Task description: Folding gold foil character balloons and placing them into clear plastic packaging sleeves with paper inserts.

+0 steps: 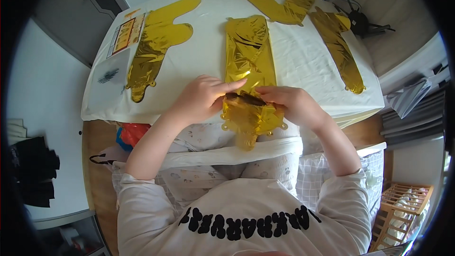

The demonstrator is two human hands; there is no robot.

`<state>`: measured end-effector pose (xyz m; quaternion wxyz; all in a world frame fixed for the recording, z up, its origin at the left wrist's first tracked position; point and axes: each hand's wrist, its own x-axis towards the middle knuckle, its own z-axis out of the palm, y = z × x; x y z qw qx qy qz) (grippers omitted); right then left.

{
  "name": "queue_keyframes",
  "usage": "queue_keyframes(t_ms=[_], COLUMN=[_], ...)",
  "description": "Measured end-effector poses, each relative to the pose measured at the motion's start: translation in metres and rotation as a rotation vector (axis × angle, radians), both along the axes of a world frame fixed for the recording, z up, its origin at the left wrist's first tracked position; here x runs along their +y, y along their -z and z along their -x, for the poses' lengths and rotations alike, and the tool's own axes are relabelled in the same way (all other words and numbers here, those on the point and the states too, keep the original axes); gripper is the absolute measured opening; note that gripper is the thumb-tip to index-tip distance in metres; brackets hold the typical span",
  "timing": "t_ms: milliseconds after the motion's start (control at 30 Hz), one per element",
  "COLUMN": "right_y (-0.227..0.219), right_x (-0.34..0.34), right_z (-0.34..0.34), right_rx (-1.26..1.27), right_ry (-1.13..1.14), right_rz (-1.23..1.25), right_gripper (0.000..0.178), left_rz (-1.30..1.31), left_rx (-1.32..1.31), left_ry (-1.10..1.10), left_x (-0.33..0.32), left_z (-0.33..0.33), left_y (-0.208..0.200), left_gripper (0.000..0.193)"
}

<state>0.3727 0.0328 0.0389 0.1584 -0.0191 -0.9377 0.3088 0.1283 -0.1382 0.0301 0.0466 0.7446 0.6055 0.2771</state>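
A flat gold foil balloon point(251, 52) lies lengthwise on the table before me. Its near end hangs past the table edge, over my lap. My left hand point(203, 96) pinches the left side of the foil, index finger stretched over it and thumb below. From the right, my right hand point(293, 105) grips the same balloon with fingers bent around the foil. Between the two hands the foil is bunched into a dark fold. Small tabs stick out along the hanging end. Parts of the fingertips are hidden by the foil.
More flat gold foil balloons lie around: one at left point(161, 38), one at far right point(272, 2), another along the right edge point(336, 50). A printed package point(125, 35) and clear plastic bag point(110, 77) sit at left. A black router point(361, 22) with cables stands back right.
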Motion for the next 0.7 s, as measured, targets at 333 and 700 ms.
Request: queue_keyframes(t_ms=[333,700], right_y=[-0.003,0.012], right_x=[0.008,0.003], right_z=[0.001,0.002], right_rx=[-0.003,0.173], right_ry=[-0.029,-0.139], right_rz=[-0.022,-0.348], right_gripper=[0.045,0.041], left_rz=[0.027,-0.088], left_rx=[-0.200,0.119], left_ry=[-0.036,0.063], left_x=[-0.002,-0.003], left_z=[-0.003,0.007], left_y=[0.008,0.018], left_gripper=[0.061,0.050])
